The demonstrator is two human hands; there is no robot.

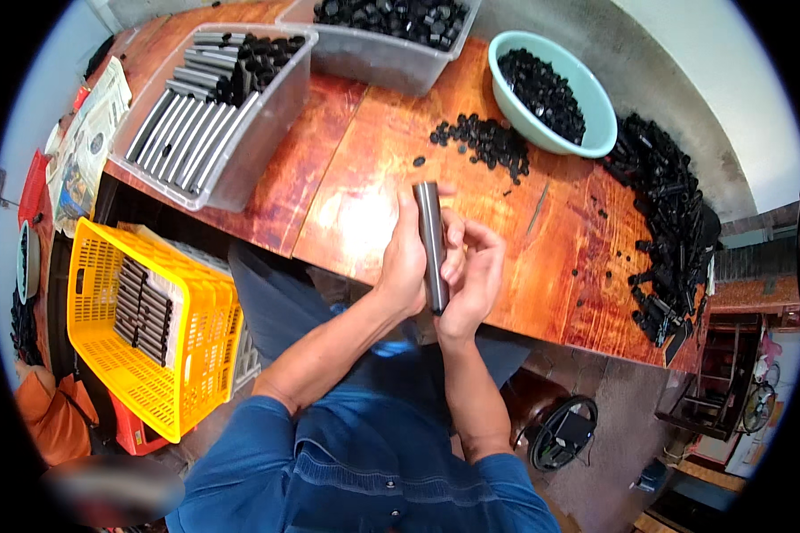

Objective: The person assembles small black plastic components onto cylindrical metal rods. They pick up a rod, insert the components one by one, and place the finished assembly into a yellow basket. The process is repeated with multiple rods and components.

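Observation:
A dark grey metallic tube [430, 240] stands nearly upright between my hands, over the front edge of the wooden table. My left hand [403, 262] wraps its left side, with the thumb along the tube. On the other side, my right hand [473, 277] has its fingers curled against the tube, and its palm is near the black lower end. What the right fingertips pinch, if anything besides the tube, is hidden. Small black caps [491, 142] lie loose on the table beyond my hands, below a pale green bowl [602, 109] full of similar black pieces.
A clear plastic bin [271, 133] of grey tubes stands at the left; another bin [373, 53] of black parts is behind it. Black parts [671, 222] are heaped along the right edge. A yellow crate [209, 329] with tubes sits low left. Another person's orange clothing [58, 417] shows far left.

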